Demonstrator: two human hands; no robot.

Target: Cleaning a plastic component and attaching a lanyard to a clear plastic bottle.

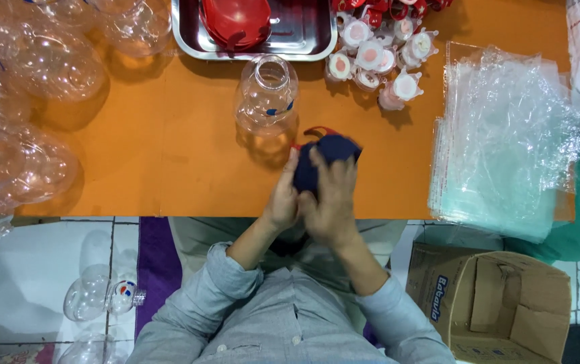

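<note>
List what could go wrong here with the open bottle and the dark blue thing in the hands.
1. The clear bottle stands open just beyond both hands; a forward knock could tip it toward the loose caps.
2. The hands work the dark blue piece near the orange table's edge; if it slips, it may drop to the floor.

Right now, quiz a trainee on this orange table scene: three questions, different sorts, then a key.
1. True or false: both hands, left hand and right hand, grip the dark blue round cap.
2. The clear plastic jar beyond the hands stands: A lidded, B open-topped?
3. What holds the red lids?

Key: 1 true. 2 B. 3 the steel tray.
</note>
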